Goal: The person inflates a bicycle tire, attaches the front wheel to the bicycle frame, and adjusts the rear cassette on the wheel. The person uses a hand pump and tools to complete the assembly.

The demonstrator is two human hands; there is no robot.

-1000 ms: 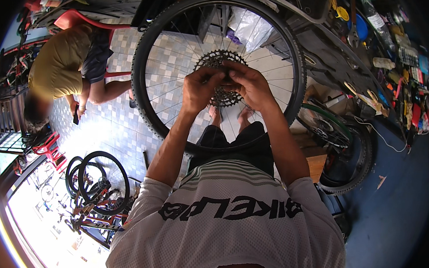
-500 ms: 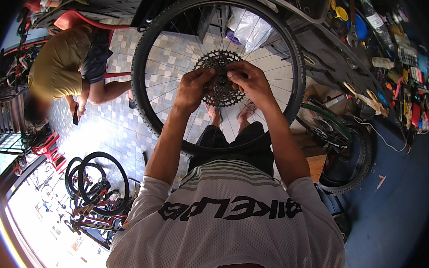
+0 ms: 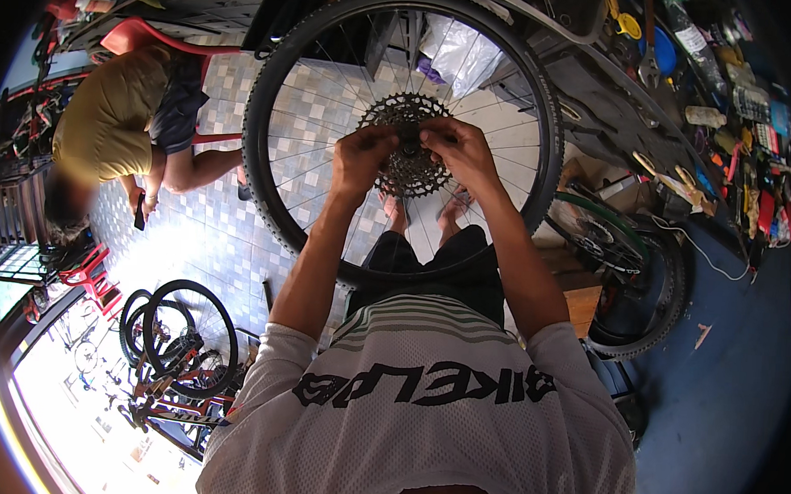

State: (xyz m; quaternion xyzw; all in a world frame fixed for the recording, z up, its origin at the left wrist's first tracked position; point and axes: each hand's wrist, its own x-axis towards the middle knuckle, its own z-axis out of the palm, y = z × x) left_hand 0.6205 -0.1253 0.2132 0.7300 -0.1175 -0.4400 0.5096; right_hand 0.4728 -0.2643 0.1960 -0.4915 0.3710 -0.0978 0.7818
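Note:
A bicycle wheel (image 3: pixel 546 103) with a black knobbly tyre faces me, its lower edge close to my lap. At its middle sits a dark toothed cassette (image 3: pixel 426 179), thin spokes fanning out behind it. My left hand (image 3: pixel 360 160) is over the cassette's left side, thumb and fingers pinched together. From the other side my right hand (image 3: pixel 467 152) reaches in, its fingers pinched too. The fingertips nearly meet just above the hub. Something small and dark seems to lie between them, but its kind is too dim to tell.
A person (image 3: pixel 107 111) sits bent forward on a red chair (image 3: pixel 138 32) at left, holding a dark object. Bicycles (image 3: pixel 189 344) stand at lower left. More wheels (image 3: pixel 670 297) lean at right beside a cardboard box (image 3: pixel 582 306). Tools and bottles crowd the workbench (image 3: pixel 590 123).
Both hands have shifted slightly, the left a little to the right and the right a little lower. They stay pinched at the middle of the cassette. The wheel has barely moved.

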